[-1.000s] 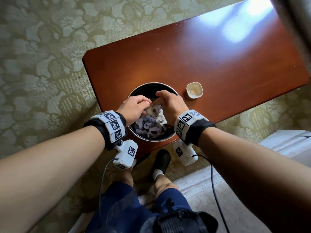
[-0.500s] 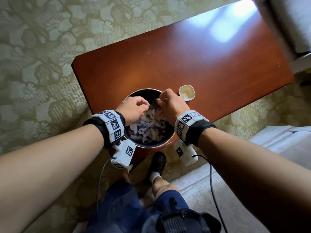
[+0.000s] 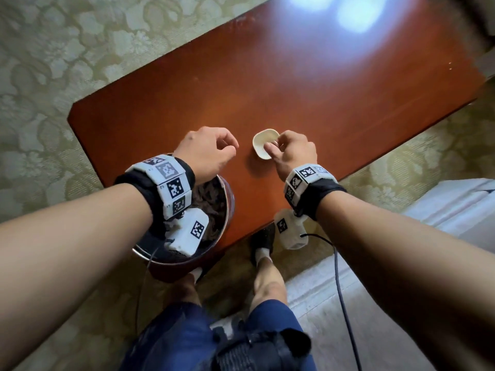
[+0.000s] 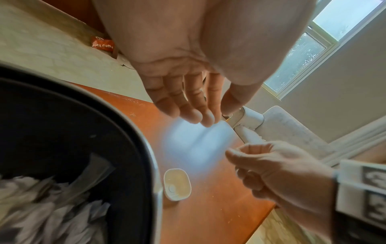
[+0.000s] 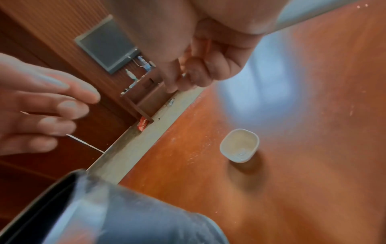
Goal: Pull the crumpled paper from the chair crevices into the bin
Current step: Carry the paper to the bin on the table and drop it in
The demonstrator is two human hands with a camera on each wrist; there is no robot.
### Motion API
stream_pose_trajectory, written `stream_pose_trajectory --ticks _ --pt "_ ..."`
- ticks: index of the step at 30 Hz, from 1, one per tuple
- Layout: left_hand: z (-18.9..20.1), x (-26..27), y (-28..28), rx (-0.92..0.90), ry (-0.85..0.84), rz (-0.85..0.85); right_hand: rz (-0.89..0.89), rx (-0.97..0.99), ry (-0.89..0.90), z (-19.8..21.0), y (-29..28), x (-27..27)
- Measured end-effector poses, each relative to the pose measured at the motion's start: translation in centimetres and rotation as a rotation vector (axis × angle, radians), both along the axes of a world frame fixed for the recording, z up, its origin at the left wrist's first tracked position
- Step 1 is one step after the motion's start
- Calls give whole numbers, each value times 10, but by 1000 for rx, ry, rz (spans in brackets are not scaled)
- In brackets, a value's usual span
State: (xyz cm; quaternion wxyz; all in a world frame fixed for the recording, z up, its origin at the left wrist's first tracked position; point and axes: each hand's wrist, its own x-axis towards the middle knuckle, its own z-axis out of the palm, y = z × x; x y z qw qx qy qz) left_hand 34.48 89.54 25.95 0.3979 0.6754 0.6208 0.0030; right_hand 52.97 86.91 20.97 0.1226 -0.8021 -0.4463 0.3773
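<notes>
The round bin (image 3: 226,210) with a dark lining stands on the near left corner of the red-brown table (image 3: 321,89). Crumpled white paper (image 4: 52,214) fills its bottom. My left hand (image 3: 214,151) hovers just beyond the bin's far rim, fingers relaxed and empty, as the left wrist view (image 4: 188,107) shows. My right hand (image 3: 290,153) hangs over the table to the bin's right, fingers curled in on nothing (image 5: 198,74). Neither hand touches the paper or the bin.
A small white dish (image 3: 263,144) sits on the table right by my right hand's thumb. A pale upholstered chair (image 3: 455,204) stands at the right beside the table. Patterned green carpet (image 3: 67,62) surrounds the table. An orange packet (image 4: 103,45) lies on the floor.
Both hands have lifted out of the bin and moved forward over the table, leaving the paper inside. The view has shifted closer, so the bin now lies under my left wrist.
</notes>
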Motion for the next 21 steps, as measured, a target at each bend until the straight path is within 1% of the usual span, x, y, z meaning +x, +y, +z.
stream_pose_trajectory --ticks 4,7,10,13,16,19,21 --pt "-12 39 22 16 57 32 -1 -86 18 -47 20 30" --pt "-23 66 39 8 118 -14 15 -124 25 -71 33 38" --pt "-42 85 51 -44 216 -61 17 -170 27 -97 46 42" --pt "-63 98 57 -103 271 -56 -15 -219 24 -122 55 43" --pt "-79 108 58 -133 281 -39 -46 -257 33 -142 59 45" --pt "-89 109 60 -148 288 -23 -60 -278 65 -155 60 47" --pt "-91 106 61 -157 295 -6 -26 -283 88 -158 61 46"
